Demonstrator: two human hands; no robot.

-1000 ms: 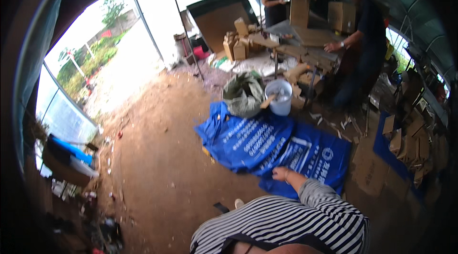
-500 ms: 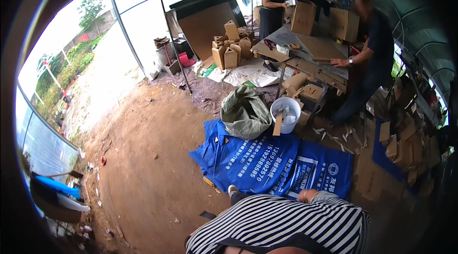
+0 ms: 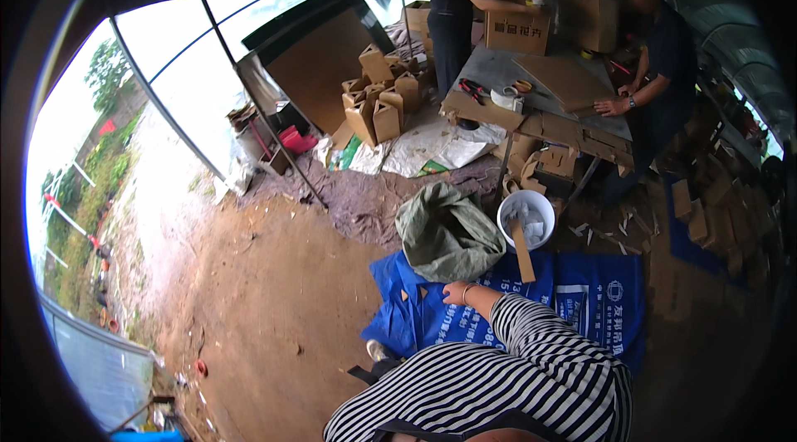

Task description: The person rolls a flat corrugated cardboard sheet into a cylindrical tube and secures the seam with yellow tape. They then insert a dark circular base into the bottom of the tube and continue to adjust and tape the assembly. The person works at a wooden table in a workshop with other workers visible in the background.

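My right hand [image 3: 456,293] reaches forward over the blue printed tarp [image 3: 440,326], a bracelet on its wrist and a striped sleeve behind it. Its fingers look loosely apart, and I see nothing in them. Just beyond it slumps a grey-green woven sack [image 3: 448,234] with a gaping mouth; whether the fingertips touch it I cannot tell. To the right of the sack stands a white bucket [image 3: 549,226] holding whitish scraps, with a cardboard strip [image 3: 522,251] leaning out over its rim. My left hand is out of sight.
Two people work at a table [image 3: 544,68] with cardboard boxes [image 3: 516,23], tape and pliers [image 3: 472,91]. Several folded cartons [image 3: 375,106] stand on sheeting at the back left. Cardboard scraps [image 3: 718,222] are heaped at the right. A slanted pole [image 3: 249,89] crosses at left.
My right hand has swung forward and left from near my body to beside the sack. My view has shifted. The person at the far side has brought a hand to the box top.
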